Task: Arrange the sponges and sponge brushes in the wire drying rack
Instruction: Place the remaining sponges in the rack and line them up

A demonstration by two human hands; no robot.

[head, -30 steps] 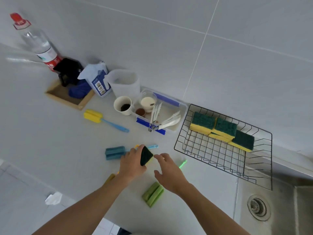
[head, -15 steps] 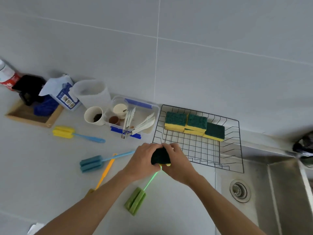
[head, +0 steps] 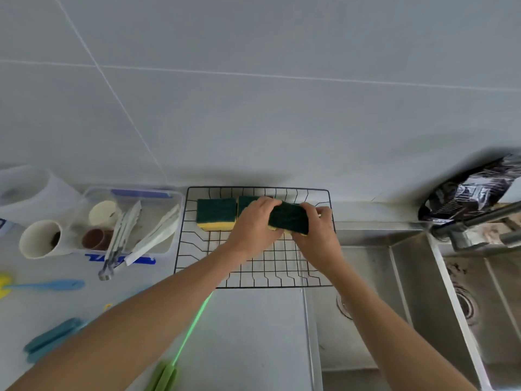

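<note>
The black wire drying rack [head: 253, 275] stands against the wall beside the sink. A green-and-yellow sponge [head: 215, 214] lies at its back left, and a second sponge [head: 244, 203] shows partly behind my left hand. Both hands hold another green-and-yellow sponge [head: 289, 218] over the rack's back right. My left hand [head: 255, 224] grips its left end and my right hand [head: 317, 234] its right end. On the counter lie a green sponge brush [head: 180, 351], a teal sponge brush [head: 48, 338] and a yellow-headed brush with a blue handle [head: 45, 285].
A clear plastic tub [head: 146, 198] with tongs and small cups sits left of the rack, next to a white cup [head: 39, 239] and a white jug [head: 31, 187]. The steel sink [head: 408, 292] lies to the right, with a tap [head: 479, 221] and a dark bag [head: 473, 190] behind it.
Both hands carried the sponge from the counter's front up and right, over the rack's back right. The view swung right toward the rack and sink.
</note>
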